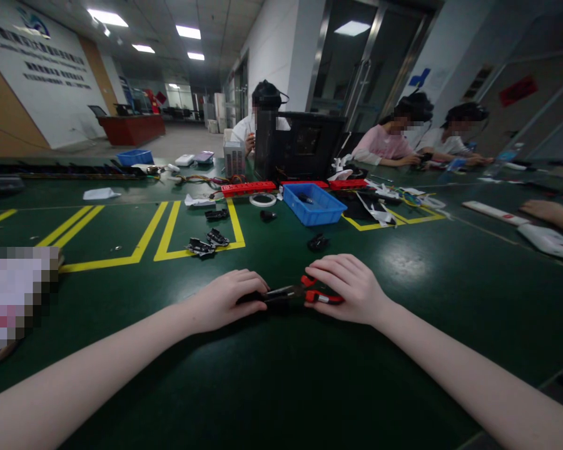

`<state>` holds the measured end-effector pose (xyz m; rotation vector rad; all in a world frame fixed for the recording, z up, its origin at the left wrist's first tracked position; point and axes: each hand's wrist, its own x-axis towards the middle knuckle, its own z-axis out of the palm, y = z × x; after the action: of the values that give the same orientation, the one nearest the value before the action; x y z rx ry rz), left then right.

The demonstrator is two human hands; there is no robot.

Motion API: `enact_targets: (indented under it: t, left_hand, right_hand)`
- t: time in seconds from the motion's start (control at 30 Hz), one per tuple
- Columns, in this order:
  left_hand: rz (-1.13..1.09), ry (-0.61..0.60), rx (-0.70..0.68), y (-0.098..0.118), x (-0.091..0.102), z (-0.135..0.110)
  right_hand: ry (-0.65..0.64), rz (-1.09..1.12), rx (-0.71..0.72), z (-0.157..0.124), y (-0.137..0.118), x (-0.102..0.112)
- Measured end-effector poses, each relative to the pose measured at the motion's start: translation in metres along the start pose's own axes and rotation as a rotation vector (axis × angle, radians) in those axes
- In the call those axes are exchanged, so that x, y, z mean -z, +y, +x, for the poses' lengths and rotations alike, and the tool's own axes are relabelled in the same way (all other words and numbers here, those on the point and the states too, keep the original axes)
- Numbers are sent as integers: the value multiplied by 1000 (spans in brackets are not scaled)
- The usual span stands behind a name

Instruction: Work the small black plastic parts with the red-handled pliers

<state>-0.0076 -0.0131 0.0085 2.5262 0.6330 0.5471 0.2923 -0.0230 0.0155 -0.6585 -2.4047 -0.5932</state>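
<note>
My right hand (349,289) is closed around the red handles of a pair of long-nose pliers (304,291). The jaws point left, toward my left hand (229,299). Its fingers are pinched on a small black part (251,297), mostly hidden by the fingers and too dark to name. The jaw tips reach that part, but whether they grip it I cannot tell. Beyond my hands lie a black piece (318,242), broken-looking black and silver pieces (201,246), and a small black cylinder-like piece (268,215).
A blue bin (313,206) holds a dark item. Behind it are a red power strip (248,188) and a black computer case (304,147). A roll of white tape (263,199) lies nearby. People sit across the table. A pixelated item (14,300) lies at left.
</note>
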Motion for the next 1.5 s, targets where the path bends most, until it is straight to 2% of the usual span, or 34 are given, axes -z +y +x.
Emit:
enact_targets:
  t: [0.47,1.03,1.3,1.5]
  left_hand:
    - [12,-1,-17,-2,-1,1]
    - [28,-16,-22,-4,-1,0]
    - [26,3,-28,-4,-2,-1]
    - [20,-18,-23,-4,-2,-1]
  right_hand:
    - [-59,117,-52,-1,-1,-2]
    - [-45,78,-13,-1,-1,-1]
    - [-111,182,-65,-3,0,-3]
    - [-114,193,-76,-3,0,-2]
